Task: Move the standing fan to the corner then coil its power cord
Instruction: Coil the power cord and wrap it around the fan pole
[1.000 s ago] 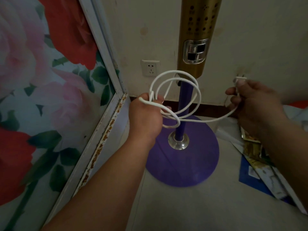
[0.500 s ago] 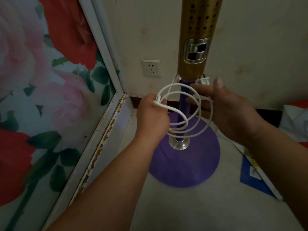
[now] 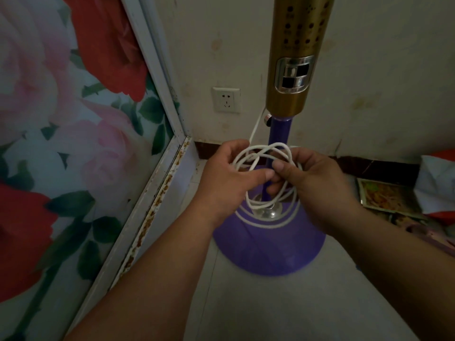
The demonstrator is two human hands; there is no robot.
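**Hands Gathered the Cord Loops in Front of the Fan Pole**

The left hand [image 3: 231, 178] was clenched around one side of the white power cord [image 3: 264, 153], thumb pressed over the bundled strands, while the right hand [image 3: 312, 183] pinched the opposite side of the same loops between thumb and fingers. The two thumbs nearly touched. Several loops rose above the hands and hung below them, crossing in front of the purple pole [image 3: 279, 134]. One strand ran up from the bundle to the foot of the gold control column [image 3: 294, 57].

The standing fan stood on its purple base [image 3: 268, 247] in the corner, between the floral sliding door [image 3: 73, 143] and the wall with the socket [image 3: 226, 100], so the move looked done. The coiling seemed nearly complete; the plug end was not visible, and securing or setting down the coil appeared to remain.

One second earlier the hands were well apart, the right drawing the free end out to the side. Half a second earlier the right hand had swung in beside the loops. Now both hands met on the bundle, which sat lower and tighter.
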